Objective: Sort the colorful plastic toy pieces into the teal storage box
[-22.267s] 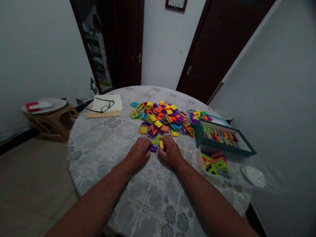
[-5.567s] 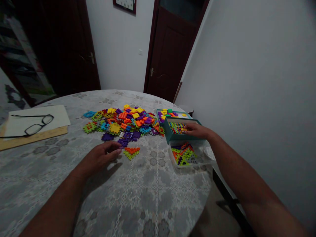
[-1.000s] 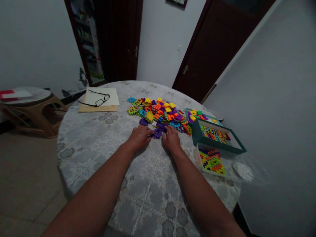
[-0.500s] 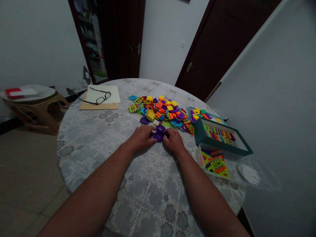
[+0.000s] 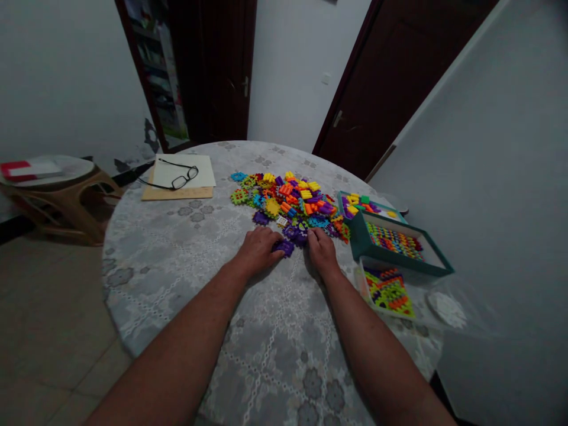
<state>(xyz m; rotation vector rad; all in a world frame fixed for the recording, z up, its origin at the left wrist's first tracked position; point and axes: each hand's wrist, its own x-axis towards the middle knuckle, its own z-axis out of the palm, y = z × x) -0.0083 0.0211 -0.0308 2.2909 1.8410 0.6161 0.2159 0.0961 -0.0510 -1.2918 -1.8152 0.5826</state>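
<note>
My left hand [image 5: 260,251] grips a purple gear piece [image 5: 284,248] by its left side, thumb at the lower edge, low over the table. Just right of it, the fingers of my right hand [image 5: 321,249] close at the edge of another purple piece [image 5: 300,237]; whether they hold it is hard to see. Beyond both hands lies a heap of colourful gears and connectors [image 5: 288,198], with a yellow gear [image 5: 272,206] and a small white piece [image 5: 281,220] at its near side. A separate purple gear [image 5: 261,218] rests at the heap's near left.
Black glasses [image 5: 180,181] lie on paper and a board [image 5: 177,192] at the back left. To the right stand a teal box [image 5: 359,239] of coloured pieces, a clear tub [image 5: 364,287] and a plastic bag of white pieces [image 5: 447,310]. Behind the box is a small tray [image 5: 394,215].
The purple pieces between my hands have come apart. My right hand has moved slightly right, to the purple piece near the heap, while my left still grips a purple gear.
</note>
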